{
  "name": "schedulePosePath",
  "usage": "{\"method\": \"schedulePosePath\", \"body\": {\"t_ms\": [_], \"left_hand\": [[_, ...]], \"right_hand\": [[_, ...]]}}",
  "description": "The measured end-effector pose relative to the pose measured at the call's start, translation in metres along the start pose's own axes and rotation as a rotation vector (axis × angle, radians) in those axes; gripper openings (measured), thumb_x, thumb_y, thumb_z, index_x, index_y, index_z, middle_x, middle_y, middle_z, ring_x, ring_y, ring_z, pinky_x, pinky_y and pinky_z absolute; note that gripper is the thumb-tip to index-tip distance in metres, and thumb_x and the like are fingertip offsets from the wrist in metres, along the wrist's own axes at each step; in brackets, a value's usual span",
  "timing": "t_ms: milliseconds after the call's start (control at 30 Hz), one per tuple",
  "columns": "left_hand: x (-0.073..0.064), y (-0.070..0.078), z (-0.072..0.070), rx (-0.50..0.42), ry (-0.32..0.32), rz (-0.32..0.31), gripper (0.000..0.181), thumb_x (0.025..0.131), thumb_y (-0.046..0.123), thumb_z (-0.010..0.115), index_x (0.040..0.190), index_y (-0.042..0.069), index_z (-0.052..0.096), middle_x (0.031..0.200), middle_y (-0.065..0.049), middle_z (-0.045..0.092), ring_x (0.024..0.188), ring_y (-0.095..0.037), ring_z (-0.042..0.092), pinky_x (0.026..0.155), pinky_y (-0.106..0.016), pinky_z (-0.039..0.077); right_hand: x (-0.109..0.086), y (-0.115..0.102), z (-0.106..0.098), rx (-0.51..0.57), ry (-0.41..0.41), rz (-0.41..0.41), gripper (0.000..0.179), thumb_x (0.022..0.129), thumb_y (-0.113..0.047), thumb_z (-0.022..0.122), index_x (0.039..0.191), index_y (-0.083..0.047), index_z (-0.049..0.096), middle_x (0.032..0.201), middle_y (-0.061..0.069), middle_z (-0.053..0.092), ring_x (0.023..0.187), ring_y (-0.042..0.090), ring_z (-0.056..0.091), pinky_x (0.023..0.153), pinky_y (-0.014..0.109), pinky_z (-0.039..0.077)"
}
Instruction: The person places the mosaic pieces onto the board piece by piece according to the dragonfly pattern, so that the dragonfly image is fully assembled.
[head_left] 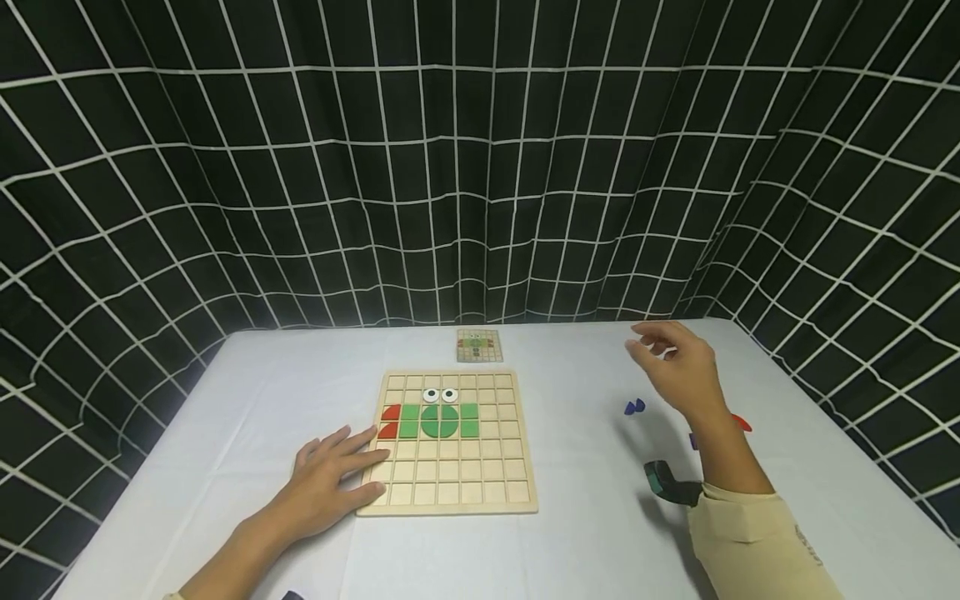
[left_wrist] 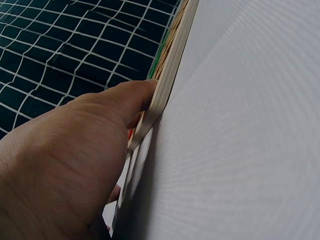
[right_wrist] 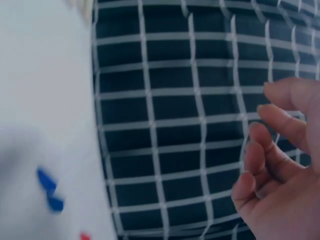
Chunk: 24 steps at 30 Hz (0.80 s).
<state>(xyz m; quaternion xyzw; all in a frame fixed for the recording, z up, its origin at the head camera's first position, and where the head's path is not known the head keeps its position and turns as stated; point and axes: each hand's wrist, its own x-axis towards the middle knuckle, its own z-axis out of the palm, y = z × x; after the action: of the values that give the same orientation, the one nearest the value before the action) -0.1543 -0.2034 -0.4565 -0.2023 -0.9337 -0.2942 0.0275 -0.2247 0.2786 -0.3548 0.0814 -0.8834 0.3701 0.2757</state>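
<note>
Spread wide, the left hand (head_left: 324, 482) touches the left edge of the wooden grid board (head_left: 448, 471) at lower centre, with red pieces (head_left: 391, 412) and green pieces (head_left: 409, 412) in it. Right of centre, the right hand (head_left: 681, 367) hangs empty, loosely bent, two blue pieces (head_left: 630, 409) lower in frame.

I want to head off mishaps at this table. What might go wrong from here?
The left hand touches the board close to the red pieces; a slip might nudge them.
The right forearm partly hides a loose red shape in the head view, so it might be overlooked.
</note>
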Motion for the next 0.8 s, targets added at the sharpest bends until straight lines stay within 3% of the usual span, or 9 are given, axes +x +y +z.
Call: {"method": "schedulePosePath", "body": {"t_ms": [200, 367, 467, 600, 800], "left_hand": [[0.001, 0.000, 0.000, -0.002, -0.006, -0.001, 0.046, 0.097, 0.040, 0.081, 0.136, 0.016, 0.078, 0.160, -0.013, 0.056, 0.152, -0.053, 0.037, 0.115, -0.079, 0.016], [0.000, 0.000, 0.001, -0.009, -0.007, -0.002, 0.046, 0.096, 0.039, 0.082, 0.135, 0.015, 0.079, 0.160, -0.013, 0.056, 0.153, -0.053, 0.036, 0.116, -0.079, 0.014], [0.000, 0.000, 0.001, -0.013, -0.008, 0.000, 0.046, 0.097, 0.039, 0.082, 0.135, 0.016, 0.079, 0.160, -0.012, 0.056, 0.153, -0.052, 0.036, 0.117, -0.078, 0.014], [-0.003, 0.000, 0.001, -0.014, 0.000, 0.002, 0.045, 0.097, 0.039, 0.082, 0.135, 0.016, 0.079, 0.159, -0.012, 0.057, 0.152, -0.053, 0.036, 0.116, -0.079, 0.014], [-0.002, -0.001, 0.001, -0.001, 0.013, 0.012, 0.045, 0.097, 0.041, 0.081, 0.135, 0.016, 0.079, 0.159, -0.011, 0.057, 0.152, -0.053, 0.037, 0.114, -0.079, 0.015]], "right_hand": [[0.002, 0.038, -0.005, -0.003, 0.040, 0.259, 0.037, 0.109, -0.022, 0.068, 0.135, 0.004, 0.071, 0.113, 0.023, 0.067, 0.106, 0.027, 0.054, 0.082, 0.040, 0.044], [-0.001, 0.065, -0.004, -0.007, 0.062, 0.390, 0.041, 0.109, -0.026, 0.065, 0.137, 0.004, 0.069, 0.113, 0.021, 0.063, 0.103, 0.025, 0.050, 0.082, 0.042, 0.041], [-0.005, 0.081, -0.002, -0.023, 0.049, 0.439, 0.041, 0.109, -0.025, 0.064, 0.137, 0.004, 0.069, 0.113, 0.021, 0.063, 0.100, 0.026, 0.050, 0.078, 0.041, 0.041], [-0.007, 0.096, 0.001, -0.056, -0.047, 0.468, 0.044, 0.109, -0.025, 0.061, 0.140, 0.006, 0.065, 0.119, 0.026, 0.064, 0.106, 0.035, 0.055, 0.078, 0.042, 0.045], [-0.010, 0.113, 0.004, -0.145, -0.192, 0.451, 0.047, 0.110, -0.021, 0.059, 0.144, 0.011, 0.057, 0.130, 0.038, 0.058, 0.119, 0.055, 0.055, 0.094, 0.063, 0.051]]}}
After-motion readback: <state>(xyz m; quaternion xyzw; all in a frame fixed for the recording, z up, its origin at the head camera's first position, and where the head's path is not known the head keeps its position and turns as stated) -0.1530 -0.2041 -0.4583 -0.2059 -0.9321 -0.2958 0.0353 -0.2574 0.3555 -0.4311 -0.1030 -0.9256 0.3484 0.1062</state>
